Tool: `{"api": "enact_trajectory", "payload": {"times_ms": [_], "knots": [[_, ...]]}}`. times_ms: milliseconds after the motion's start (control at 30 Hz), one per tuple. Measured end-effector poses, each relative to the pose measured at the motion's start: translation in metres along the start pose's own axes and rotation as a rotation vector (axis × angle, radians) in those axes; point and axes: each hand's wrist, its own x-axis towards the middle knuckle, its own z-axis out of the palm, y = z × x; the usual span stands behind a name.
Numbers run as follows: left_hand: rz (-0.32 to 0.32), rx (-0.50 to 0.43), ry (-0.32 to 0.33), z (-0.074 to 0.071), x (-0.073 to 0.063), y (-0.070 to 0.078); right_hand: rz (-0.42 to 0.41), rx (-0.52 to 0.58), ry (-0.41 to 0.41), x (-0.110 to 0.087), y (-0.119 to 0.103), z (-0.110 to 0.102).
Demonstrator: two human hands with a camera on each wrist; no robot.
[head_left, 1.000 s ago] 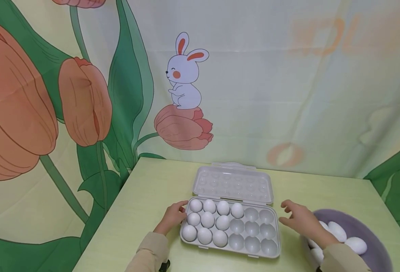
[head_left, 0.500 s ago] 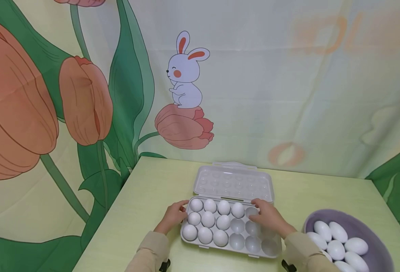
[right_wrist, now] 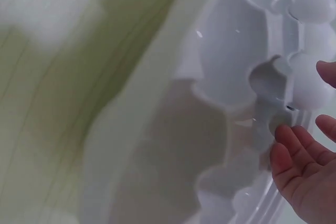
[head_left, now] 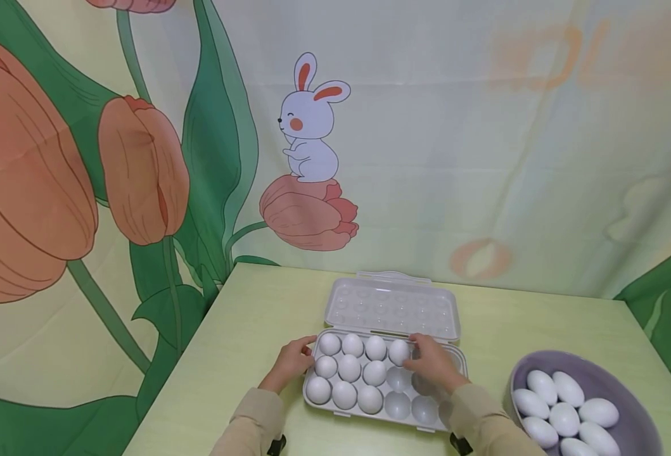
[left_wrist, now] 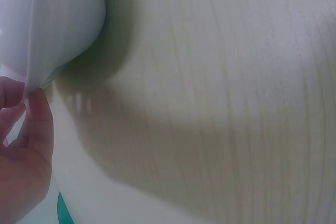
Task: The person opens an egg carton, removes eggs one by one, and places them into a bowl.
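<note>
A pale plastic egg carton point(head_left: 396, 405) lies on the table with its lid point(head_left: 392, 308) folded back. White eggs fill the cups on its left side, while several cups on the right hold none. At the left end, my left hand point(head_left: 293, 363) pinches the carton's rim between thumb and fingers, as the left wrist view also shows. My right hand point(head_left: 436, 365) reaches over the bare cups, thumb and index fingertip close beside the rightmost egg point(head_left: 398, 352) of the back row. In the right wrist view, the other fingers point(right_wrist: 286, 163) extend loosely below that egg point(right_wrist: 310, 83).
To the right, a purple bowl point(head_left: 634, 418) holds several white eggs point(head_left: 564, 419). The light wood-grain table point(head_left: 267, 297) ends at the back against a printed cloth point(head_left: 403, 158) with tulips and a rabbit.
My right hand has moved left from beside the bowl, across the carton's bare cups, to the back-row egg. The left hand keeps its place on the rim.
</note>
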Motion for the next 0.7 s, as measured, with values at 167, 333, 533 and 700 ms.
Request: {"api": "enact_trajectory", "payload": {"times_ms": [167,333,533,700], "knots": [[0.004,-0.001,0.005,0.0,0.0,0.002,0.045,-0.074,0.011,0.003,-0.003,0.007],[0.01,0.0,0.006,-0.001,-0.001,0.002,0.084,-0.154,0.025,0.006,-0.005,0.016],[0.002,-0.01,0.007,-0.001,-0.001,0.001,0.087,-0.162,0.089,0.006,-0.007,0.022],[-0.008,-0.011,-0.001,0.0,-0.001,0.0,0.096,-0.171,0.103,0.005,-0.008,0.023]]}}
